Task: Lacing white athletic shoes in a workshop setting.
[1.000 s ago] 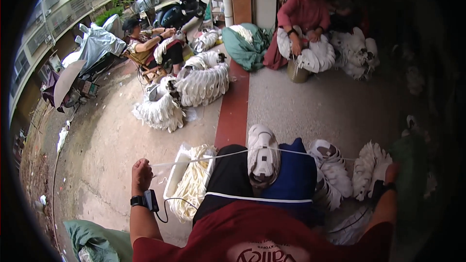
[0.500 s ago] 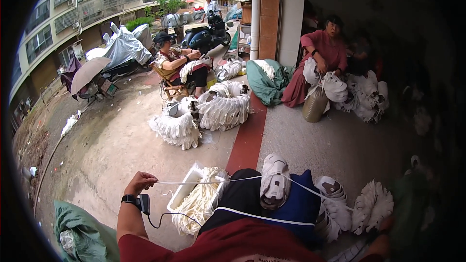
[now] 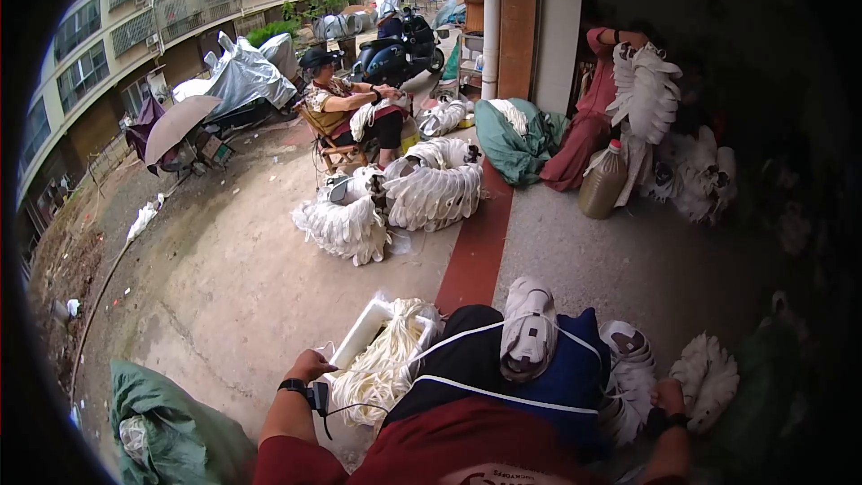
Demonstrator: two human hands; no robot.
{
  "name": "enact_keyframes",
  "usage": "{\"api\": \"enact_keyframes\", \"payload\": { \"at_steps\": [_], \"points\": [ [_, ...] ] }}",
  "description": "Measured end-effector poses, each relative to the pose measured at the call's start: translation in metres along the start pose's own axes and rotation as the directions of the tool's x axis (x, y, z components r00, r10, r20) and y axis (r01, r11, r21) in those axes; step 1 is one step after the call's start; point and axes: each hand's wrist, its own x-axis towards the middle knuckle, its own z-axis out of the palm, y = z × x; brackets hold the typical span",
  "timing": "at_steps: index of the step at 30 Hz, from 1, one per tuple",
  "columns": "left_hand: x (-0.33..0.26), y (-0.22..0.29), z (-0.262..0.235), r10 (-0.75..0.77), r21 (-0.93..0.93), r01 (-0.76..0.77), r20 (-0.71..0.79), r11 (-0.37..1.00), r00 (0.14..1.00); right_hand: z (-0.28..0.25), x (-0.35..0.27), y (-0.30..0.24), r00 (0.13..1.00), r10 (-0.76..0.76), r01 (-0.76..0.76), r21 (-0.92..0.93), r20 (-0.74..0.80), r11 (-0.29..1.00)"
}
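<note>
Down low, both hands, left (image 3: 310,365) and right (image 3: 668,395), loosely curled, grip unclear, flank a soft white shoe (image 3: 528,332).

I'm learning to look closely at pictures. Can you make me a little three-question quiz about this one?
1. True or false: a white shoe lies on the person's lap.
2. What is the left hand next to? A) a white tray of white laces B) a green umbrella C) a bottle
3. Fill in: by the wall stands a brownish plastic ____ with a red cap.

Key: 1 true. The shoe rests on the dark and blue lap, between both hands. 2 A. The hand sits at the tray's near corner; whether it grips anything cannot be told. 3 jug. The right hand is low among white shoes.
</note>
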Motion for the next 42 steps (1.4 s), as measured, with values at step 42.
{"api": "enact_keyframes", "payload": {
  "at_steps": [42],
  "points": [
    [-0.054, 0.372, 0.123, 0.695, -0.857, -0.157, 0.277, 0.492, 0.663, 0.360, 0.021, -0.084, 0.631, -0.754, 0.644, -0.666, 0.183, 0.376]
  ]
}}
